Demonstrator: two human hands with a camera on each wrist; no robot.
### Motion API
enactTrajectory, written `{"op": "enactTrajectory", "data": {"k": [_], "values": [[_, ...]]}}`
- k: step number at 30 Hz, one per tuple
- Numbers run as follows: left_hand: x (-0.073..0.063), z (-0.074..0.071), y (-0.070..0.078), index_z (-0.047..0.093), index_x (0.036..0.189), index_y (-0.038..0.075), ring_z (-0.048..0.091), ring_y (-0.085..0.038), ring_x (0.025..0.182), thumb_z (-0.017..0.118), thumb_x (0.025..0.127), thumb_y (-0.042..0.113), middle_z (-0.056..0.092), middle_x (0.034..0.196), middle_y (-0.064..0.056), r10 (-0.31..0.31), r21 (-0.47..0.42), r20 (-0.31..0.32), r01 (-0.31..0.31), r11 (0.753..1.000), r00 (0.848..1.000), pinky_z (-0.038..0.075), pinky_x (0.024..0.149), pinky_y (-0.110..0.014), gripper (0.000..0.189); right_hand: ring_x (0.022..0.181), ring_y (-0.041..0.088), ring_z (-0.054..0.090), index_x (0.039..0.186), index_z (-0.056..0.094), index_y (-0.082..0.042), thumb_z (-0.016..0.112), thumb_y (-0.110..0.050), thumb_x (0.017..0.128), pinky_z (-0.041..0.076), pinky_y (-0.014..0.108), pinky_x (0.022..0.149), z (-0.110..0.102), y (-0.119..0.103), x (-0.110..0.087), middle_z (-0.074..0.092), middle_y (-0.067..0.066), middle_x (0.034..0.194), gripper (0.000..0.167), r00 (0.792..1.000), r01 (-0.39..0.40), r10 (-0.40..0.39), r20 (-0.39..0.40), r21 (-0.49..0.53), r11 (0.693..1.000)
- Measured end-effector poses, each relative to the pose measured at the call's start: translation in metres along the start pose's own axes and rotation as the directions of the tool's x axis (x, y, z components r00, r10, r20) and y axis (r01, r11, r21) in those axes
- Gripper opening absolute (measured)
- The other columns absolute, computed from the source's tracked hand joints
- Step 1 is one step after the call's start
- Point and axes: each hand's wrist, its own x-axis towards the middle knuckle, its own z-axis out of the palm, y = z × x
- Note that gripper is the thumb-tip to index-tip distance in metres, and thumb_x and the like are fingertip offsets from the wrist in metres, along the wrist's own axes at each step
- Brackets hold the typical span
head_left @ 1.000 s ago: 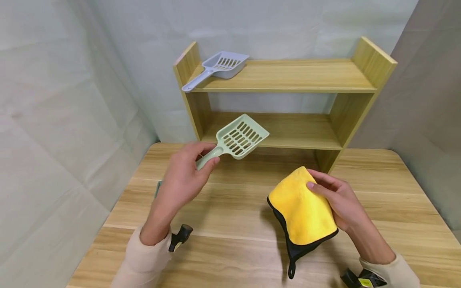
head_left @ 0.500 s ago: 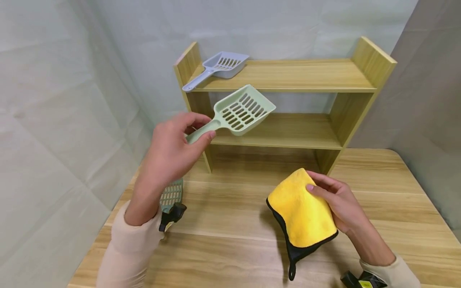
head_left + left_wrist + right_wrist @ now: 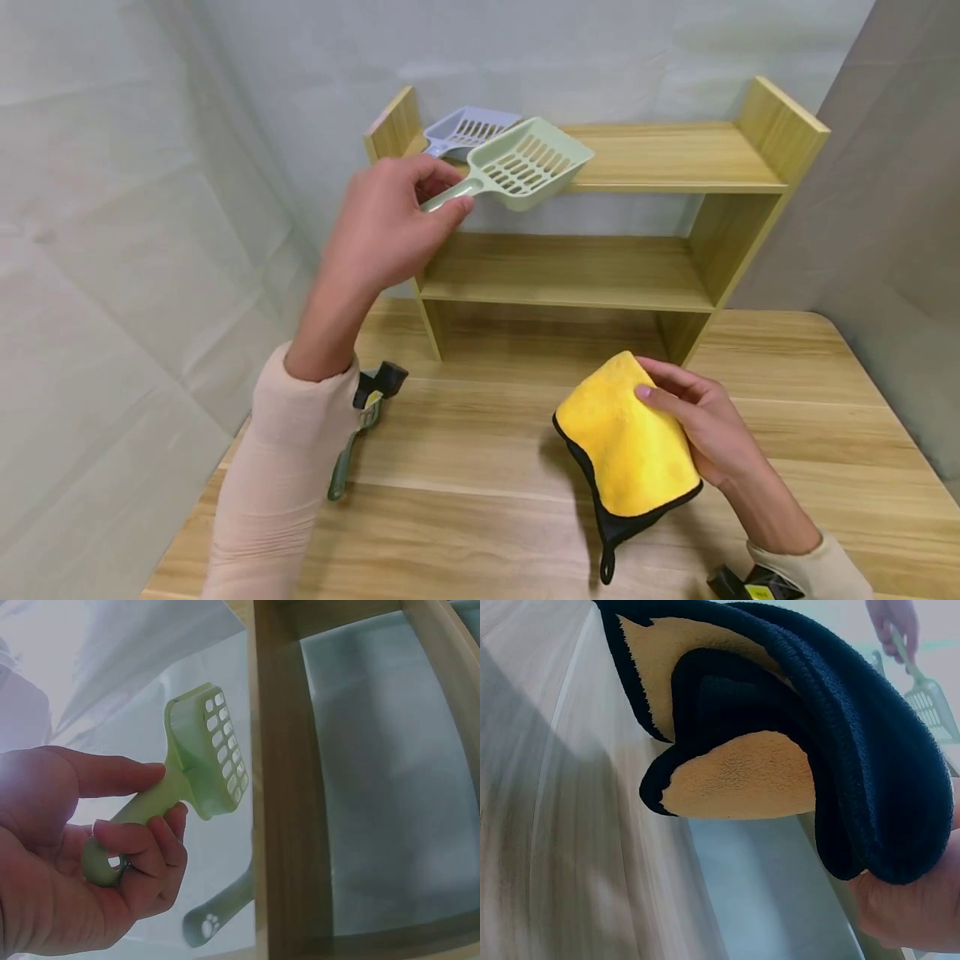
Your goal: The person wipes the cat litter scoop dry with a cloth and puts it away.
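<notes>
My left hand [image 3: 393, 221] grips the handle of a light green litter scoop [image 3: 528, 162], raised in front of the shelf's top board. In the left wrist view the thumb and curled fingers wrap its handle [image 3: 146, 806]. Behind it, a lavender litter scoop [image 3: 465, 129] lies at the top board's left end, its handle hidden by my hand. Over the table on the right, my right hand [image 3: 705, 421] pinches a folded cloth [image 3: 630, 433], yellow with a black edge and a hanging loop. The right wrist view shows the cloth's dark folds [image 3: 870, 750] arching over the fingers.
A wooden two-tier shelf [image 3: 570, 300] stands at the back of the wood-grain table [image 3: 480, 517]. A darker green scoop [image 3: 341, 475] lies on the table at left, partly under my left forearm. Pale sheeting [image 3: 150, 250] hangs at the back and sides.
My left hand has risen with the light green scoop, from below the middle board to the top board's height. More of the darker green scoop now shows. The right hand and cloth have barely moved.
</notes>
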Motion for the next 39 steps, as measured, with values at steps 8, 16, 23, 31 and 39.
{"op": "enactTrajectory", "data": {"k": [8, 16, 23, 31, 39], "values": [[0.036, 0.012, 0.011, 0.078, 0.126, 0.009, 0.066, -0.022, 0.116, 0.067, 0.102, 0.025, 0.077, 0.129, -0.007, -0.020, 0.044, 0.015, 0.020, 0.999, 1.000, 0.050, 0.101, -0.038, 0.032, 0.097, 0.014, 0.077, 0.138, 0.073, -0.022, 0.065, -0.006, 0.107, 0.064, 0.030, 0.081, 0.000, 0.000, -0.001, 0.075, -0.004, 0.120, 0.036, 1.000, 0.002, -0.002, -0.007, -0.001, 1.000], [0.056, 0.025, 0.023, 0.078, 0.129, 0.013, 0.065, -0.016, 0.129, 0.067, 0.104, 0.029, 0.075, 0.135, -0.001, -0.050, 0.107, 0.041, 0.046, 0.993, 0.998, 0.051, 0.108, -0.034, 0.032, 0.098, 0.014, 0.076, 0.140, 0.072, -0.022, 0.063, -0.006, 0.108, 0.064, 0.029, 0.082, -0.001, 0.001, -0.005, 0.075, -0.004, 0.121, 0.037, 1.000, 0.002, -0.002, -0.005, 0.017, 1.000], [0.066, 0.031, 0.025, 0.079, 0.130, 0.014, 0.066, -0.016, 0.130, 0.067, 0.104, 0.030, 0.078, 0.130, -0.001, -0.049, 0.145, 0.037, 0.043, 0.988, 0.998, 0.052, 0.108, -0.033, 0.033, 0.099, 0.014, 0.076, 0.140, 0.072, -0.020, 0.064, -0.007, 0.108, 0.064, 0.029, 0.083, 0.001, 0.000, -0.007, 0.075, -0.004, 0.122, 0.036, 1.000, 0.005, -0.005, -0.016, 0.006, 1.000], [0.072, 0.034, 0.024, 0.080, 0.128, 0.016, 0.059, -0.013, 0.103, 0.066, 0.103, 0.032, 0.079, 0.122, 0.001, -0.076, 0.162, 0.006, 0.075, 0.984, 0.997, 0.045, 0.084, -0.025, 0.033, 0.099, 0.014, 0.076, 0.140, 0.072, -0.020, 0.065, -0.008, 0.107, 0.064, 0.029, 0.083, 0.003, -0.002, -0.007, 0.075, -0.004, 0.123, 0.035, 1.000, 0.006, -0.006, -0.029, -0.019, 1.000], [0.061, 0.028, 0.021, 0.070, 0.141, 0.014, 0.062, -0.018, 0.118, 0.066, 0.103, 0.041, 0.072, 0.136, -0.003, -0.108, 0.147, -0.026, 0.111, 0.983, 0.994, 0.051, 0.100, -0.034, 0.046, 0.098, 0.014, 0.077, 0.139, 0.073, -0.021, 0.066, -0.008, 0.107, 0.064, 0.029, 0.082, 0.005, -0.005, -0.006, 0.075, -0.005, 0.122, 0.035, 0.999, 0.002, -0.003, -0.036, -0.016, 1.000]]}}
